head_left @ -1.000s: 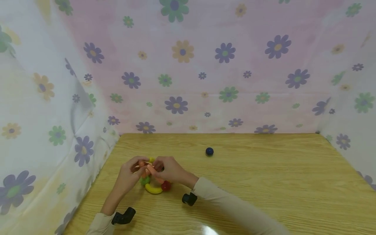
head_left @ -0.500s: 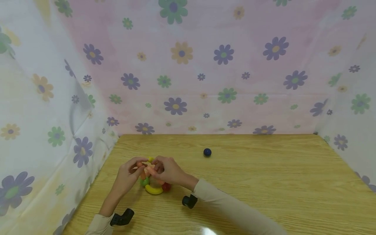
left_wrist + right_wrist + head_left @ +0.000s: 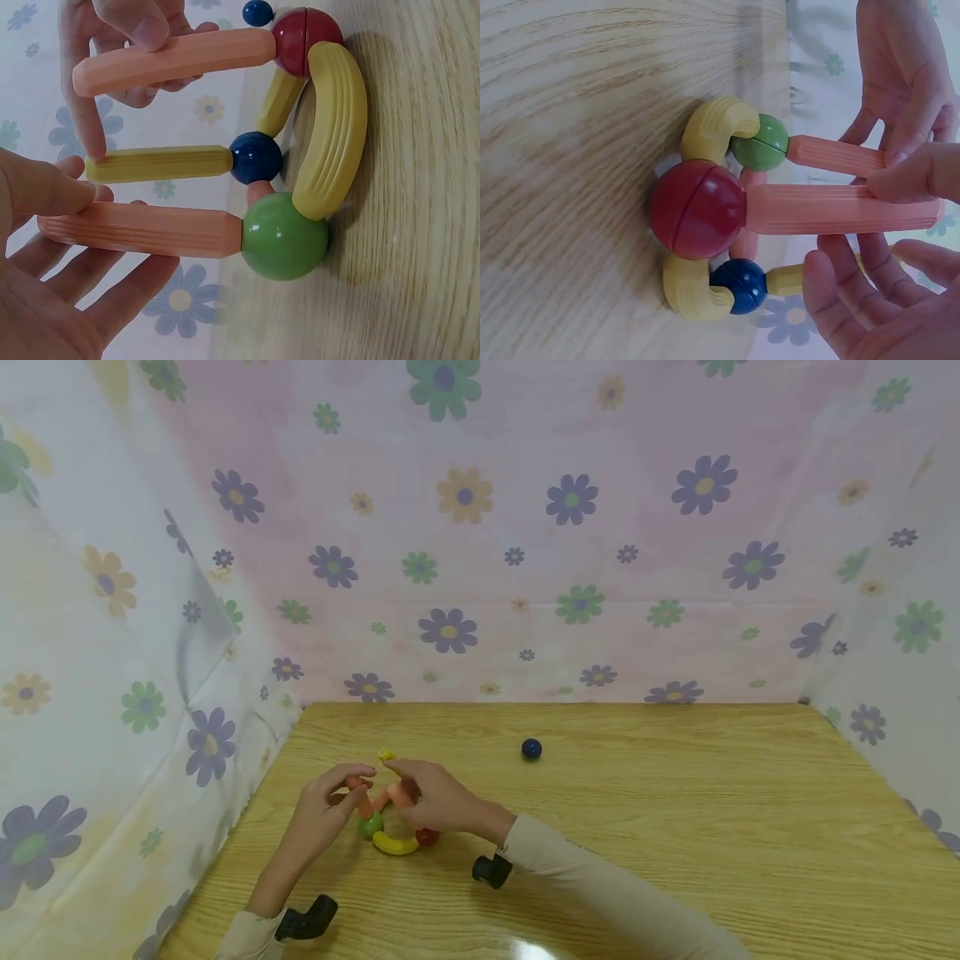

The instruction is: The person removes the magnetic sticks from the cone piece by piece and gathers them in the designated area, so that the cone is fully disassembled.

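Note:
Magnetic rods and balls form a standing frame. A green ball (image 3: 285, 236), a red ball (image 3: 697, 208) and a blue ball (image 3: 256, 158) mark its base corners. One curved yellow rod (image 3: 341, 127) links green to red, another curved yellow rod (image 3: 690, 294) red to blue. My left hand (image 3: 324, 806) pinches the orange rod (image 3: 169, 231) rising from the green ball. With thumb and fingers my right hand (image 3: 448, 800) holds the orange rod (image 3: 817, 210) on the red ball. Its extended index finger reaches the top of the straight yellow rod (image 3: 169, 165) on the blue ball.
A loose dark blue ball (image 3: 531, 749) lies farther back on the wooden table (image 3: 675, 810). Flower-printed cloth (image 3: 480, 527) encloses the back and sides. Black cameras sit on both wrists, the left wrist camera (image 3: 307, 918) low over the table.
My right hand has shifted slightly right, away from the left, and its index finger has straightened toward the yellow rod. The rod tops stand farther apart. My left hand keeps its grip.

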{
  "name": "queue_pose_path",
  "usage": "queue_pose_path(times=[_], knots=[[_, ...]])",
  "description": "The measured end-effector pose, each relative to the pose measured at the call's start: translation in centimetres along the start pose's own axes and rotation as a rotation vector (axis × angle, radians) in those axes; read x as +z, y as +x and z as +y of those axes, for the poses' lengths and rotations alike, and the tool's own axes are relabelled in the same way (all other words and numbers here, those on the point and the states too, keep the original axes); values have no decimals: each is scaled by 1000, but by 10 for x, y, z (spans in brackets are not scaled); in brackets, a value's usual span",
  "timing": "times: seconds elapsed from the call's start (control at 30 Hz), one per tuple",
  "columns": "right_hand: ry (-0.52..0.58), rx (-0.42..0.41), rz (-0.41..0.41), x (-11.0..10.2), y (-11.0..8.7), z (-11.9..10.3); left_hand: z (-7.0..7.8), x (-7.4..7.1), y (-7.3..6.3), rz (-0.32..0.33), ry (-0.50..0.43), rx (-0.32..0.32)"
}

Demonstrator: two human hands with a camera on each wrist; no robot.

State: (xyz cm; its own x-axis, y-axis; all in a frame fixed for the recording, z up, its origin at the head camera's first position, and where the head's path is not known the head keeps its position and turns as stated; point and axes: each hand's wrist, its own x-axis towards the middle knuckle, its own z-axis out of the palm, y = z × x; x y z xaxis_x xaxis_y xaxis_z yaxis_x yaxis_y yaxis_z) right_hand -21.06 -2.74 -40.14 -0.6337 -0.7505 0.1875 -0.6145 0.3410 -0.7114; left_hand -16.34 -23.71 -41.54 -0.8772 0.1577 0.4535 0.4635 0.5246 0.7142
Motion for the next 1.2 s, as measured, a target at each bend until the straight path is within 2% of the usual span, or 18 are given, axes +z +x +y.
queue_pose_path(times=[0.17, 0.23, 0.4, 0.53, 0.77, 0.97, 1.2], knots=[[-44, -5, -26, -5, -1, 0, 4, -4, -4, 13, 5, -3], [-46, -15, -33, -7, -2, 1, 10, -7, -5, 24, 15, -1], [-37, -45, -2, -10, -7, 9, 29, -14, -10, 47, 32, -13], [-17, -74, 40, -13, -13, 12, 30, -19, -15, 77, 31, 2], [9, -63, 98, -20, -29, 16, -9, -22, -26, 110, 11, 38], [40, -52, 142, -24, -47, 21, -17, -25, -35, 154, 85, 40], [74, -22, 177, -23, -69, 30, -19, -30, -44, 133, 131, 26]])
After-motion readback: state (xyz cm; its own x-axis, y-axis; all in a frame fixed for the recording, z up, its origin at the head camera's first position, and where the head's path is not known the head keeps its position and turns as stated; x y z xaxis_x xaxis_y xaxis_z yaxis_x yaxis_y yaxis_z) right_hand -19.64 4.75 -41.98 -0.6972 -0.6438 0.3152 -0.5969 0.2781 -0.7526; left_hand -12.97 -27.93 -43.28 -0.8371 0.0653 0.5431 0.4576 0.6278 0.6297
